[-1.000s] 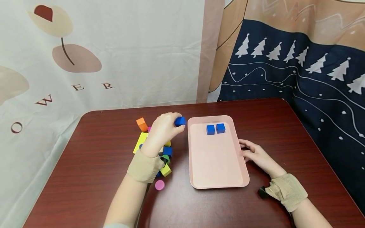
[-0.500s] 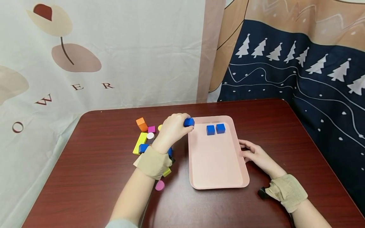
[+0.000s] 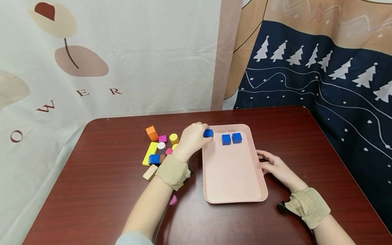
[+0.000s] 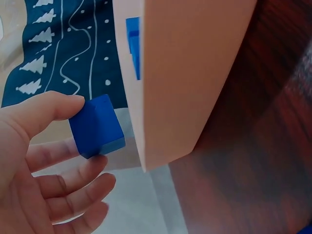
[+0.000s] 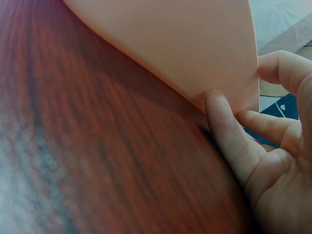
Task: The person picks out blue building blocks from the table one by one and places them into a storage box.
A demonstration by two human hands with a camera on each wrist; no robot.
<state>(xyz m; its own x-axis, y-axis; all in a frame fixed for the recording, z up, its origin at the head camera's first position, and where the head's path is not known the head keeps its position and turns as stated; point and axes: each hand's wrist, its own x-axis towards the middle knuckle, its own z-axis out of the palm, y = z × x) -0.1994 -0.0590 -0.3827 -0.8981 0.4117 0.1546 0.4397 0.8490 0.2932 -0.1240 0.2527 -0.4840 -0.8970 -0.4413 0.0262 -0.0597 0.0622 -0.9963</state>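
My left hand (image 3: 193, 137) pinches a blue cube (image 3: 208, 133) between thumb and fingers at the upper left corner of a pink tray (image 3: 235, 177). In the left wrist view, the held cube (image 4: 97, 126) is just outside the tray's wall (image 4: 190, 73), with the lower fingers loosely bent below it. Two more blue cubes (image 3: 231, 138) sit side by side near the tray's far end. On the other side, my right hand (image 3: 277, 168) rests with relaxed fingers (image 5: 226, 129) against the tray's outer wall (image 5: 195, 48) and rim.
Left of the tray lies a cluster of loose blocks: an orange block (image 3: 152, 133), a long yellow block (image 3: 150, 153), a yellow cylinder (image 3: 174, 138), a blue block (image 3: 154, 159) and several others. The left forearm hides some. A patterned cloth hangs behind the brown table (image 3: 92, 190).
My left hand has moved right with the blue cube, from beside the block cluster to the tray's upper left corner. My right hand and the tray have stayed put.
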